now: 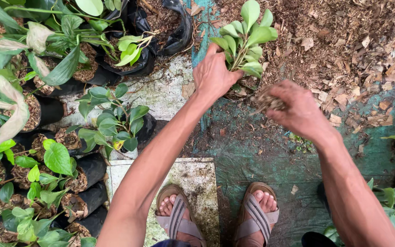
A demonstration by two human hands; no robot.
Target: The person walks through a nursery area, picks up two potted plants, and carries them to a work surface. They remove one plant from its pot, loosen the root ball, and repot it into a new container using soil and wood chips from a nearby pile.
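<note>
Grip: left hand (213, 75) clasps green seedling (245, 39) at its stems; right hand (298, 110) clenched on husk clump (268, 101).
Mulch heap (344, 41): behind seedling.
Potted plants (46, 151): left of seedling.
Sandals (216, 219): below seedling.

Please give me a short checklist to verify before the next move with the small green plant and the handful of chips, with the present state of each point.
1. Left hand grips the small green plant at the base of its stems: ok.
2. Plant stands upright: ok, leaves point away from the hand.
3. Right hand holds a handful of brown chips: ok, closed around them.
4. Right hand is beside the plant base: ok, just to its right.
5. Plant sits in a bag or pot: cannot tell, the hand hides the base.
6. Feet are steady: ok, both sandals are flat on the ground.
</note>
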